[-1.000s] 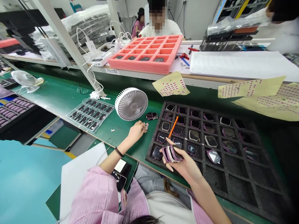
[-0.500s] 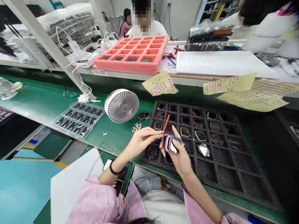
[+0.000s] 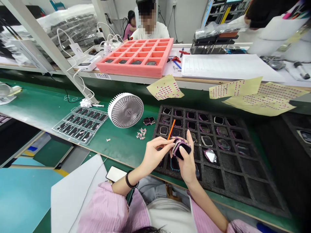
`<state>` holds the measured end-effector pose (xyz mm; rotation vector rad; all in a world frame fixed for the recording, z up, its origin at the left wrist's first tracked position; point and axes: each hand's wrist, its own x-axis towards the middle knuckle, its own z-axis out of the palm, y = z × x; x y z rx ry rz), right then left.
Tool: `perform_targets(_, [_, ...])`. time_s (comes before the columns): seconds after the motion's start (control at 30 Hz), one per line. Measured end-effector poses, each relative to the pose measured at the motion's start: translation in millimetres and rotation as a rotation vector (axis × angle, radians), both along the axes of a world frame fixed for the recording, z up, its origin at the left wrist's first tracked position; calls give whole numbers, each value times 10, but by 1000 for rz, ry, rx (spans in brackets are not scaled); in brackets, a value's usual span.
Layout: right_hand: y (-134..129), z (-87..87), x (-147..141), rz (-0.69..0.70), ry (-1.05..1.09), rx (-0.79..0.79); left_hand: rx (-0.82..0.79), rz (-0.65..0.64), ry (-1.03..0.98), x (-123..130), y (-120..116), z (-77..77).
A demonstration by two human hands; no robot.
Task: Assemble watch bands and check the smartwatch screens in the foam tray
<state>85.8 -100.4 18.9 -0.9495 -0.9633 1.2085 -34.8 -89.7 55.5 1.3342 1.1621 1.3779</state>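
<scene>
My right hand [image 3: 189, 163] is wrapped round purple-framed smartwatch cases [image 3: 181, 149], at least two stacked together, one with a black screen turned up. The thumb lies across that screen. At the stack's left edge, my left hand [image 3: 155, 152] pinches with thumb and fingertips; anything small between them is hidden. An orange stick [image 3: 171, 129] slants just above the left fingers and appears to rest on the black foam tray [image 3: 236, 181]. Many compartments of this tray hold watch cases, among them a purple one with a shiny face [image 3: 211, 155] right of my hands.
A white fan [image 3: 125, 110] stands left of the tray, near small white pieces [image 3: 141, 133] and two watch cases [image 3: 149, 121]. Farther left lies a clear plastic tray [image 3: 81, 124] with black parts. A pink foam tray [image 3: 136, 69] sits on the shelf; a person [image 3: 161, 30] is behind it.
My left hand has moved right, its fingertips now against the watch cases. The stack has turned, so the black screen shows more fully. The orange stick has barely shifted.
</scene>
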Motion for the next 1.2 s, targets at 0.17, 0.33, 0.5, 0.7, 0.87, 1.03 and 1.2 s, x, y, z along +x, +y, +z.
perform_targets(0.17, [-30, -21, -16, -19, -66, 40, -1, 62, -64, 131, -80, -125])
perform_targets(0.33, [-34, 0, -30, -122, -106, 74, -28, -60, -50, 116, -175, -224])
perform_targets(0.5, [-30, -69, -68, -76, -92, 7, -109, -95, -125, 37, -226, -340])
perform_targets(0.7, [-55, -106, -102, -74, -22, -24, -245, -241, -214, 80, -342, -386])
perform_targets(0.87, [-53, -50, -95, -30, 55, -91, -236, -447, -56, -114, -226, -273])
perform_targets(1.03, [6, 53, -51, 54, 192, -118, -52, 109, 740, -680, 149, -368])
perform_targets(1.2, [5, 71, -29, 65, 246, -137, -167, 219, 1183, -941, 291, -628])
